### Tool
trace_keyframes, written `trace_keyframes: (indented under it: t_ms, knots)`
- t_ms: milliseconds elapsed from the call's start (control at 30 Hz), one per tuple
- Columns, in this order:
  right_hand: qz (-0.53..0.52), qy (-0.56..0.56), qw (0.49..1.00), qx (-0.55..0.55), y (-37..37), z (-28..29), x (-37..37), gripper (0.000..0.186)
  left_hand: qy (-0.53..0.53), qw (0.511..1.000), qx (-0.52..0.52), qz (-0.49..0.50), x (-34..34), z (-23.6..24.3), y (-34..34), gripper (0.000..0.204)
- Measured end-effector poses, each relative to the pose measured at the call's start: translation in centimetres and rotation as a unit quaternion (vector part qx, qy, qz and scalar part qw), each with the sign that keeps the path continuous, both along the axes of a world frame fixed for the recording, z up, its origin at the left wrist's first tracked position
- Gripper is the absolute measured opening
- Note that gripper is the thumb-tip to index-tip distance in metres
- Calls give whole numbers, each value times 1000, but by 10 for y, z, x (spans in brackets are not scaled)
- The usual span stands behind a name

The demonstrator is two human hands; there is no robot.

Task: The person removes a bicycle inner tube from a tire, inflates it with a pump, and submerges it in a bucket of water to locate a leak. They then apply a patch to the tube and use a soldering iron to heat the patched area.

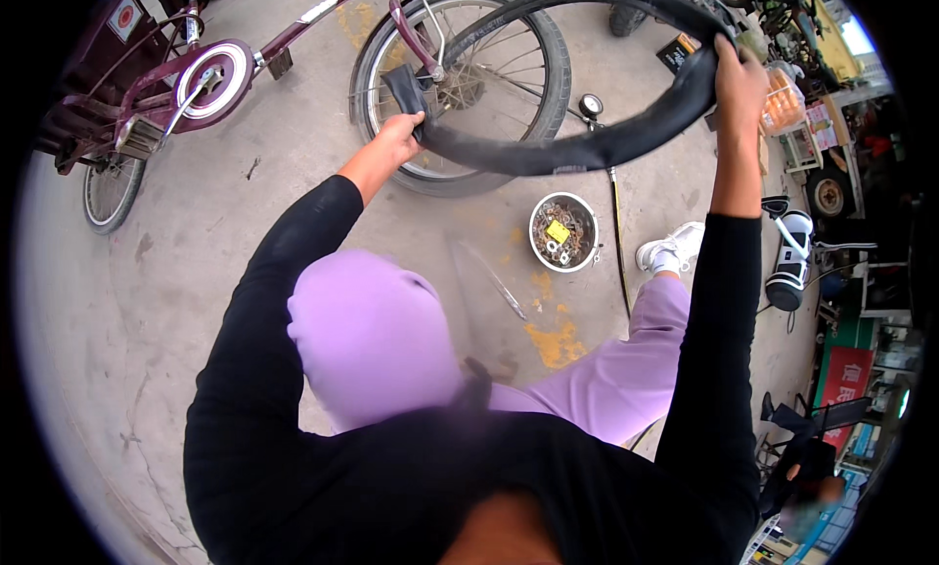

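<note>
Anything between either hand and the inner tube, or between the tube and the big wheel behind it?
Hands to tube: nothing visible; left hand and right hand both grip the inner tube. Tube to wheel: the maroon fork crosses the wheel's upper left toward its middle; nothing else visible, though depth is hard to judge.

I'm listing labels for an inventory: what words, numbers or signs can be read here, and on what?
Wording isn't copied here; only its place.
Red banner: large white characters, partly legible.
Black tube: small pale print, too blurred to read.
White patch on the purple frame: marks too small.
Pressure gauge: dial too small to read.
</note>
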State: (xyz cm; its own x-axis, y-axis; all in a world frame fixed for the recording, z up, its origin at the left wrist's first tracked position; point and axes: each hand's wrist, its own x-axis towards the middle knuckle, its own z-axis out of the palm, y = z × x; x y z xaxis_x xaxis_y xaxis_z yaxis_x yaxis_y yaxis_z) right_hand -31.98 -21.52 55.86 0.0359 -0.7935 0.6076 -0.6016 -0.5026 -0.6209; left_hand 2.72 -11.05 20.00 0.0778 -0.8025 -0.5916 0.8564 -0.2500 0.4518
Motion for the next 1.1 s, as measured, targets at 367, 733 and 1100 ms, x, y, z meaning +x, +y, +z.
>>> trace_keyframes:
  t_ms: [367, 733, 1100]
  knots:
    - [30, 252, 930, 267, 135, -192, -15, 57, -43, 995, 87, -32, 42, 23, 128, 38]
    - [466, 650, 600, -8, 342, 65, 82, 19, -406, 841, 59, -353, 21, 119, 50, 9]
    - [486, 666, 561, -74, 441, 86, 99, 19, -54, 998, 39, 12, -62, 21, 48, 25]
